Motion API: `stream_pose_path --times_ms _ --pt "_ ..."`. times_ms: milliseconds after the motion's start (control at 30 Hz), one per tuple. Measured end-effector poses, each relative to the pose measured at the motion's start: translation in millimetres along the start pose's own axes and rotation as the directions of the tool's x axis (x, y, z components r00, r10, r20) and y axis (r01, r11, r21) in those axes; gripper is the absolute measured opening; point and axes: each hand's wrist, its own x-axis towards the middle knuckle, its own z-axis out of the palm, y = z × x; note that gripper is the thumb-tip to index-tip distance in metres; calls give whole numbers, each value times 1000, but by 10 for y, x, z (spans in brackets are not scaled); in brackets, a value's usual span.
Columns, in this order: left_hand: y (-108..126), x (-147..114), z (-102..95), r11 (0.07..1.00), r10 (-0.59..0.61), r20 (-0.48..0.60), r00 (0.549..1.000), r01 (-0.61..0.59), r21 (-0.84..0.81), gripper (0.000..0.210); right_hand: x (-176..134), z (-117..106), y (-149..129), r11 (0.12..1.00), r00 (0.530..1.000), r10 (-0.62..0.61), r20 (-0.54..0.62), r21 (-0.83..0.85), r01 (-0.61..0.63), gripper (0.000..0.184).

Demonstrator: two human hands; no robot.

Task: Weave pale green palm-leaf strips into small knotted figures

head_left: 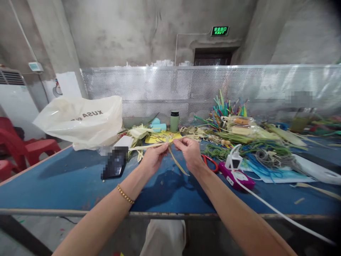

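My left hand [153, 157] pinches a pale, flat strip of dried leaf [141, 147], its long end reaching out to the left. Close beside it, my right hand [189, 152] has thumb and fingers closed on the strip near its crossing point. From between the hands a narrower yellowish strip [177, 163] hangs down towards the table. Fingers partly cover the spot where the pieces meet, so I cannot tell whether they are knotted. Red-handled scissors [211, 163] lie just right of my right hand, partly hidden by the wrist.
On the blue table [66, 177] are a dark phone [116, 165], a white plastic bag [82, 121], a green bottle [174, 122] and a purple power strip [237, 177]. Its white cable [269, 206] crosses the front edge. Leaf strips and green cords [218, 151] crowd the back right.
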Motion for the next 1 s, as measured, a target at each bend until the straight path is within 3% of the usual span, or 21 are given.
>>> stream_pose_path --times_ms 467,567,667,733,800,867,933,1000 --pt "29 -7 13 999 -26 -27 999 27 30 17 19 -16 18 998 1000 -25 -17 -50 25 29" --pt "35 2 -12 998 -29 -19 999 30 63 19 26 -34 7 997 999 -19 41 -78 22 30" --pt "52 27 -76 989 -40 -36 999 45 144 22 28 -75 -14 989 982 63 177 -141 -38 39" --pt "64 46 -129 969 -15 -61 998 30 244 23 33 -111 -33 983 977 102 188 -168 -70 46" --pt "70 57 -172 938 28 -63 998 -4 347 24 52 -145 -48 986 993 34 110 -167 -15 48" --pt "69 56 -190 912 48 -27 998 -33 409 24 80 -169 -51 966 992 -112 61 -229 123 43" --pt "66 41 -178 905 27 23 999 -34 423 24 102 -177 -41 912 970 -201 135 -336 236 37" --pt "68 19 -145 913 -28 63 998 0 408 24 105 -167 -27 895 954 -153 258 -373 245 36"
